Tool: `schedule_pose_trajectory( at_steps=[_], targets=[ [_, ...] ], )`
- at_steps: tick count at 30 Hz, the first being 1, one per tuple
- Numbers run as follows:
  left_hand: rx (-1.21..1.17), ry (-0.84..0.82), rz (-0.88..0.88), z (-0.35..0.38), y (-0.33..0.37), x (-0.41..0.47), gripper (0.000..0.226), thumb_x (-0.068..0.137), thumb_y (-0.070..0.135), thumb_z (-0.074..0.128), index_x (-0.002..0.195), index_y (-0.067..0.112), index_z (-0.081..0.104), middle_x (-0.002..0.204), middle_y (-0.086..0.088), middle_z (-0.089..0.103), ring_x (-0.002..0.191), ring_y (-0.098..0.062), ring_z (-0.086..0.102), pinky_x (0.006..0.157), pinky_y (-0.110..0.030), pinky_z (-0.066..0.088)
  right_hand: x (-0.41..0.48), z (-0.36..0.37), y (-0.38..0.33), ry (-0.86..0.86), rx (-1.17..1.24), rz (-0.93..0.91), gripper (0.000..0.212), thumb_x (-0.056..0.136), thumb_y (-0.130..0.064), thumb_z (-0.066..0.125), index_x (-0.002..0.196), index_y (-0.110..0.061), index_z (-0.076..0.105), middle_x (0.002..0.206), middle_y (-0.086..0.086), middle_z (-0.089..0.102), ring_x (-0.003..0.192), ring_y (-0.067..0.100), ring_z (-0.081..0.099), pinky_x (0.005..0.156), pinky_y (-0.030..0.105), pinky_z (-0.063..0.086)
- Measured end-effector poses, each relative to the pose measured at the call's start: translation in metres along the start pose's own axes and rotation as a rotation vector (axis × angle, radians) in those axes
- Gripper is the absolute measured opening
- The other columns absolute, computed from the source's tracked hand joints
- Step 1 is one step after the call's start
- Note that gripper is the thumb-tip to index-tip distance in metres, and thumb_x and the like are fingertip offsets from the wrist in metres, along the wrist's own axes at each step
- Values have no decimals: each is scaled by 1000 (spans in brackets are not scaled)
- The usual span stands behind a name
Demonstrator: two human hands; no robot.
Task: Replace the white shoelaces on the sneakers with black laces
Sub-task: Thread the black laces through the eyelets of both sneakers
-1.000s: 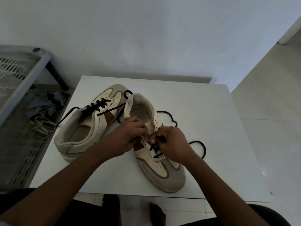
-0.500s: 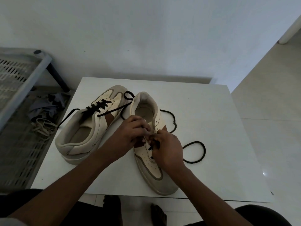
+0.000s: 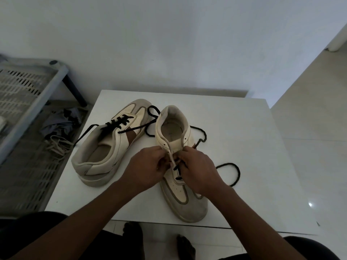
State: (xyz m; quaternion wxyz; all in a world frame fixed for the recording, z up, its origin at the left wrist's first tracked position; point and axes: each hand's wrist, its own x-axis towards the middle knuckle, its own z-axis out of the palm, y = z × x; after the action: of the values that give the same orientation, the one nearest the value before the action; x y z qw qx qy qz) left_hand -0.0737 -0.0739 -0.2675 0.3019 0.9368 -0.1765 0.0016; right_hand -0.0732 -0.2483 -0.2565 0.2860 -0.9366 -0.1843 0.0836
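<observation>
1. My left hand [image 3: 148, 166] has its fingers curled on the eyelet flap of the cream leather sneaker with a grey suede toe [image 3: 191, 205]. This sneaker lies mid-way across the white surface [image 3: 253, 128], toe at the near edge and heel toward the far edge.
2. My right hand [image 3: 199, 169] pinches the thin black cord lace [image 3: 237, 171] right at the lower eyelets. My knuckles hide the fingertip contact itself.
3. That lace looks limp and light, and its loose length trails in loops toward the right edge. I judge it cannot be pushed along its length, so I would take it close to its stiffened tip, which is the part that feeds through a hole. I cannot see the tip.
4. The leather flap looks firm but bendable, so pinching it just beside the next eyelet should open the hole. The sneaker seems light enough to slide on the smooth surface when I pull, so my left hand has to steady it.
5. The second cream sneaker [image 3: 97, 151], near the left edge, already carries a black lace [image 3: 120, 122] through its eyelets, with the ends untied.
6. A tangle of pale old laces [image 3: 58, 145] lies off the surface, on the grey mesh rack [image 3: 28, 175] to the left.
</observation>
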Motion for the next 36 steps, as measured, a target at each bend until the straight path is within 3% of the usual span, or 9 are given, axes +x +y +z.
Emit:
schedule_pose_trajectory(
  at_steps=[4,8,13,16,22,27,29,32,36],
  targets=[
    [-43,63,8,1,1,3,35,79,43,48,83,14,67,81,5,59,74,-13,52,63,-35,51,-4,-3,1,62,-80,-66,38,80,-19,38,104,-16,67,104,1,58,82,21,56,62,31,46],
    [-206,65,-105,-5,5,0,22,81,28,50,76,10,60,80,3,62,75,-12,60,67,-36,53,3,-12,6,188,-261,-83,55,71,-16,37,118,-25,64,134,-5,56,103,22,52,80,36,36],
    [-576,91,-396,-31,3,4,24,94,1,44,72,-2,53,84,-9,73,82,-20,72,77,-35,59,6,-18,9,131,-268,-48,69,64,-10,34,126,-31,53,132,-16,52,105,16,44,80,33,18],
    [-683,237,-483,-44,-3,10,29,96,0,42,69,4,52,75,-14,68,67,-28,68,67,-38,57,8,-22,13,126,-250,-52,67,66,-3,42,125,-33,50,127,-17,52,104,15,42,81,34,21],
    [-726,754,-598,-79,-31,16,24,94,8,43,71,12,50,51,5,56,44,-5,49,51,-25,43,8,-28,21,129,-186,-62,63,74,2,47,126,-33,50,123,-17,55,108,15,41,87,38,25],
    [-533,969,-620,-81,-40,16,16,90,16,47,89,2,55,64,-1,55,48,0,50,55,-28,43,15,-23,25,114,-142,-96,59,75,6,51,120,-32,56,116,-18,56,108,13,40,92,38,27],
    [-305,933,-618,-77,-37,13,17,91,20,54,97,3,55,78,-2,58,62,1,53,67,-32,43,15,-23,27,106,-110,-104,56,76,5,52,118,-31,57,115,-17,57,103,9,37,93,37,27],
    [157,768,-227,-56,-18,9,28,85,22,65,104,4,54,104,-13,56,93,-24,52,83,-39,40,17,-22,29,121,-61,-133,51,76,8,53,113,-28,60,110,-15,59,95,5,31,88,33,29],
    [255,168,89,-21,-6,13,24,82,22,67,104,14,65,102,-3,67,98,-24,60,87,-45,47,20,-21,30,131,-29,-161,48,73,13,52,106,-21,63,106,-10,62,93,11,35,81,30,30]
  ],
)
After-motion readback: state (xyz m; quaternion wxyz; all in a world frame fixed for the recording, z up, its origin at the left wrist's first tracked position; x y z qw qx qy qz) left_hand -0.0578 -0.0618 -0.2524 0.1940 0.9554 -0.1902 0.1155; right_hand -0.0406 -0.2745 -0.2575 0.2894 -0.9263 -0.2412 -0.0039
